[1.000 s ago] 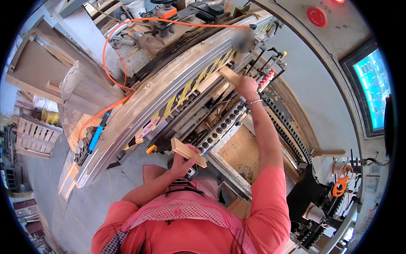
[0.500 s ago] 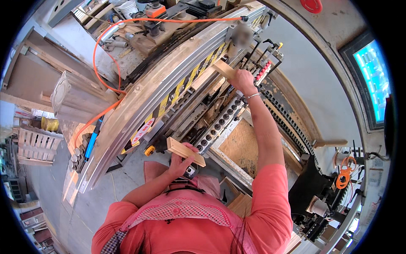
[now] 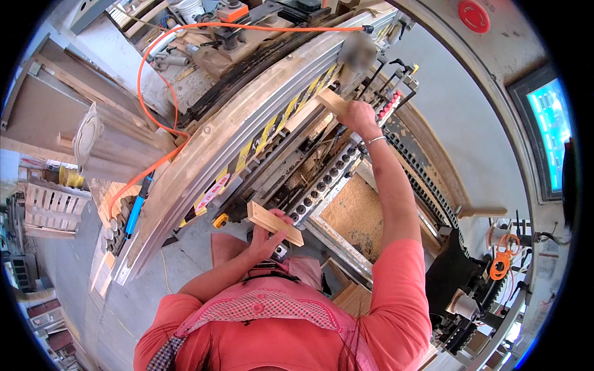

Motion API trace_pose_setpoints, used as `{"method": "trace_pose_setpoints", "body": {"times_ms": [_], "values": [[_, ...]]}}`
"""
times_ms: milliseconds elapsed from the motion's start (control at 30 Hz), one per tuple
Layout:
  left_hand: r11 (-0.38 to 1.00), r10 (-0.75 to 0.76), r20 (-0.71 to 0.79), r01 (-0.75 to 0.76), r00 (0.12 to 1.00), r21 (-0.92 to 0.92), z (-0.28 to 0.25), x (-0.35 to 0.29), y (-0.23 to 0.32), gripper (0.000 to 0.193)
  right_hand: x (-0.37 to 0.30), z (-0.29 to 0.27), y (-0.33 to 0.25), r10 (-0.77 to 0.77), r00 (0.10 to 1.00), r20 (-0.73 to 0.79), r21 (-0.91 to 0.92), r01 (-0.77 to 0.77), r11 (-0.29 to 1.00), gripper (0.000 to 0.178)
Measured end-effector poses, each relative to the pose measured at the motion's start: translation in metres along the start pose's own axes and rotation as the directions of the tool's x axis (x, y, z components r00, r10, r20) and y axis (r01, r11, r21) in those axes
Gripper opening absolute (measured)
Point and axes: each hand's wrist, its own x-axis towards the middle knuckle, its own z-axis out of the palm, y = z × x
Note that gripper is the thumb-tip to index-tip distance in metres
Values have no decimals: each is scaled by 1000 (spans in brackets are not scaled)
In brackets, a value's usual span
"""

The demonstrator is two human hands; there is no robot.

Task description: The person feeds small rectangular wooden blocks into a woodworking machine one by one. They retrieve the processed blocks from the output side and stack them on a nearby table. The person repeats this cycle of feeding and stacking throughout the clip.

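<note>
Close to my body, my left hand (image 3: 270,238) grips a short, pale wooden board (image 3: 275,224) with its fingers wrapped round it. My right arm reaches out over the machine, and the right hand (image 3: 360,119) is closed on the near end of a second wooden piece (image 3: 332,101). That piece lies at the machine's long slot, beside the yellow-and-black striped rail (image 3: 277,125); its underside is hidden. Below my right wrist runs a metal bar with a row of round black knobs (image 3: 326,179).
A sawdust-covered panel (image 3: 352,213) sits under my right forearm. An orange hose (image 3: 141,93) loops over the curved machine beam (image 3: 204,133) on the left. At the right stand a lit screen (image 3: 549,133) and a red stop button (image 3: 474,15). Chain tracks (image 3: 427,174) run beyond my arm.
My view has shifted slightly, so the surroundings sit a little differently. Both hands keep their wooden pieces, in nearly the same places.
</note>
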Motion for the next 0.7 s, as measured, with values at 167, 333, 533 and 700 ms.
{"method": "trace_pose_setpoints", "body": {"times_ms": [167, 333, 533, 700], "values": [[997, 15, -4, -15, 1000, 72, -4, -1, -6, 44, 7, -1, -11, 31, 999, -18, -10, -32, 999, 31], [996, 10, 3, -10, 1000, 87, -4, -1, -3, 46, 8, 4, -15, 81, 996, -42, -27, -82, 996, 28], [998, 5, 1, -6, 1000, 55, -3, 0, -3, 48, 8, 2, -21, 120, 992, -38, -28, -121, 992, 27], [997, -28, 51, 24, 998, 76, -5, 0, 0, 51, 13, 12, -11, 120, 992, -26, 0, -120, 993, 30]]}}
